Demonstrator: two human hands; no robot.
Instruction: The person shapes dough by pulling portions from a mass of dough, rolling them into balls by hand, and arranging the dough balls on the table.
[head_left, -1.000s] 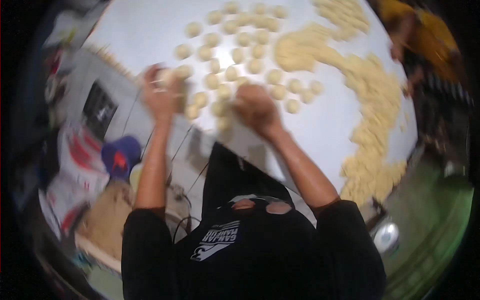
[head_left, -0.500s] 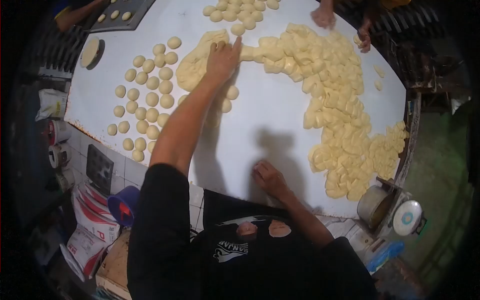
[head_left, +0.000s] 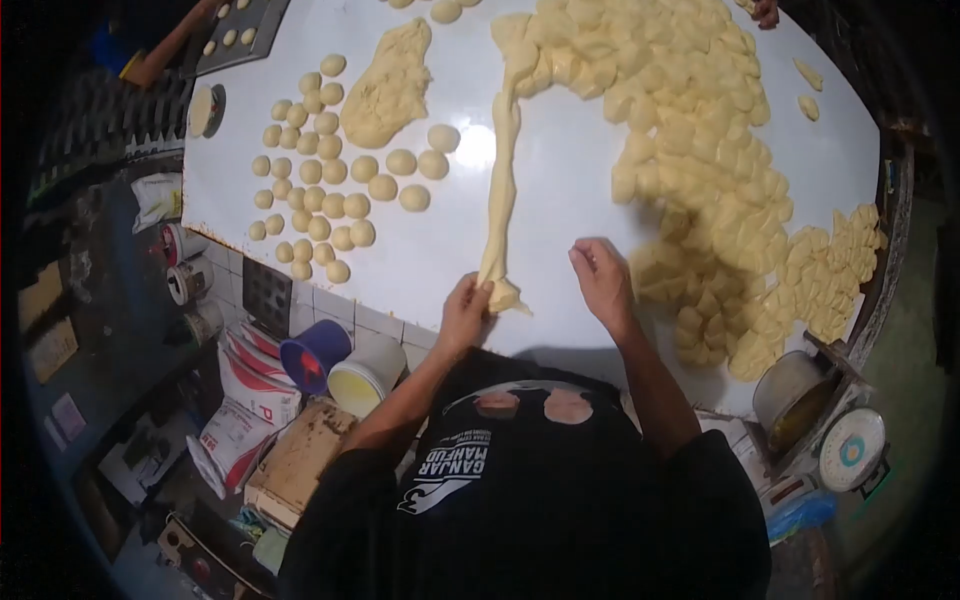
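Observation:
My left hand point(head_left: 464, 314) is closed around the near end of a long dough strip point(head_left: 504, 185). The strip runs from there up the white table to a big mass of dough pieces point(head_left: 690, 110). A small stub of dough pokes out past my fingers. My right hand point(head_left: 603, 281) hovers over the tabletop, apart from the strip, with its fingers loosely extended and nothing seen in them. Left of the strip, a flat slab of dough point(head_left: 388, 85) lies behind several round dough balls point(head_left: 330, 172).
At the far left, another person's arm point(head_left: 165, 50) reaches to a tray point(head_left: 245, 45) of dough balls. A hand of someone else point(head_left: 766, 14) shows at the top right. A metal pot point(head_left: 790, 388) and a dial scale point(head_left: 852, 450) stand at the right edge. Buckets point(head_left: 366, 375) sit below left.
My left hand has come back from the far dough toward my body, and a strip now stretches along the table to it. My right hand has moved right and away from me.

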